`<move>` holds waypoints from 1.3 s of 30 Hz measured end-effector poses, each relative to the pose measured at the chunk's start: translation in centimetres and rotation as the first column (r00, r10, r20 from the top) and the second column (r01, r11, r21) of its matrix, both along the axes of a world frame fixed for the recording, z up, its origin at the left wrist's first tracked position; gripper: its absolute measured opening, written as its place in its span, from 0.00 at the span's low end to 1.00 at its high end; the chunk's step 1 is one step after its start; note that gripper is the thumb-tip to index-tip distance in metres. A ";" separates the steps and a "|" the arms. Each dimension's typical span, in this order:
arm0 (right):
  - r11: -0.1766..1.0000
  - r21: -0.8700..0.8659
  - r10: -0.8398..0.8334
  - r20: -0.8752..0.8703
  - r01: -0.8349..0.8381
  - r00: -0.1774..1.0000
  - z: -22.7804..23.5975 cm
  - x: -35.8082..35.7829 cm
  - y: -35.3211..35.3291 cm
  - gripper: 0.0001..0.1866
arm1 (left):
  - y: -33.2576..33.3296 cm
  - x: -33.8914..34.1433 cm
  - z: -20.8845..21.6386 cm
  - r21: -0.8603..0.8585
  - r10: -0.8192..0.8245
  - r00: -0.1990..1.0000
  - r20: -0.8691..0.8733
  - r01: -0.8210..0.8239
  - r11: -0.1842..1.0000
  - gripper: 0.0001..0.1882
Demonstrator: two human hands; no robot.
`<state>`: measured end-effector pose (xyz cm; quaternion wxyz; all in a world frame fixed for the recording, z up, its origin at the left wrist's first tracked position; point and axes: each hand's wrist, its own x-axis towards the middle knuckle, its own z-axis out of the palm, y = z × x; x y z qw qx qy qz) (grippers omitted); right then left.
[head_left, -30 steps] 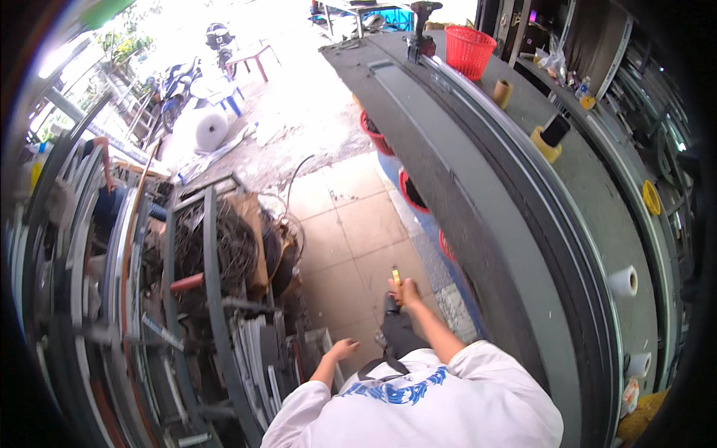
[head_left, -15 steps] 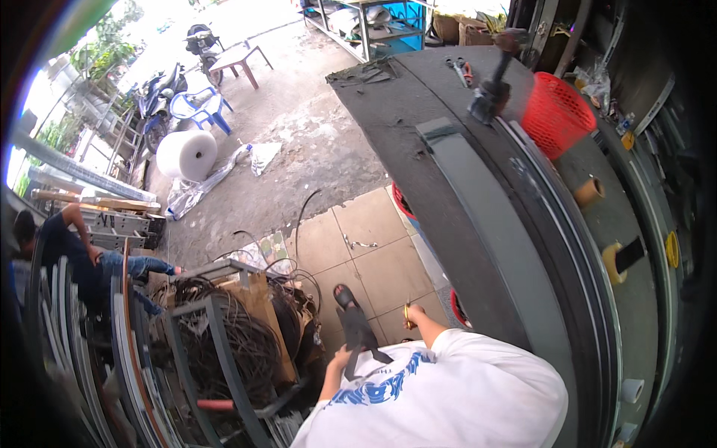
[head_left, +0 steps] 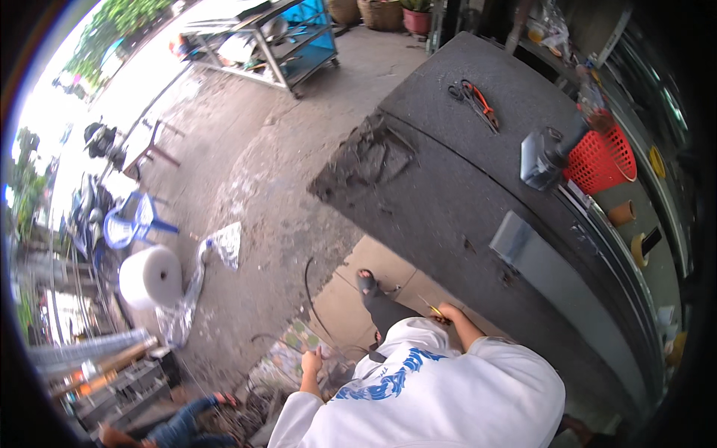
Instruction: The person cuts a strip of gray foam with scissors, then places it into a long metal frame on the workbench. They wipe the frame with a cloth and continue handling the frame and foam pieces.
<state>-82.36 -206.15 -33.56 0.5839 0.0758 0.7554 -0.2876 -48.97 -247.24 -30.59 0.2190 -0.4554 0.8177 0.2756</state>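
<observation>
My right hand [head_left: 446, 313] grips a pair of yellow-handled scissors [head_left: 435, 309], thin point forward, beside the near edge of a large dark worktable [head_left: 441, 194]. Out to my other side, my left hand [head_left: 312, 361] is loosely curled, with no object visible in it. It hangs above the floor near a patterned sheet [head_left: 287, 351] and some dark cables. Farther along the tabletop lie black scissors [head_left: 457, 92] and orange-handled pliers [head_left: 482, 108]. A cordless power tool [head_left: 549, 153] stands near a red plastic basket [head_left: 603, 158].
A long grey panel [head_left: 560, 276] and metal profiles lie along the table. On the left are a white roll of wrap [head_left: 151, 276], a blue chair [head_left: 138, 222] and a small table [head_left: 146, 145]. A wheeled rack [head_left: 280, 56] stands ahead. Another person's leg [head_left: 183, 418] shows lower left.
My view has swung right and moved forward along the table. My left hand has moved outward from my body, and the scissors in my right hand now come close to the table edge.
</observation>
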 end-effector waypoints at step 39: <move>-0.229 -0.469 -0.414 -0.746 0.853 -0.521 41.0 -5.2 -41.7 0.22 | -0.8 -87.5 35.9 -0.132 0.091 -0.112 -0.990 0.958 -0.255 0.43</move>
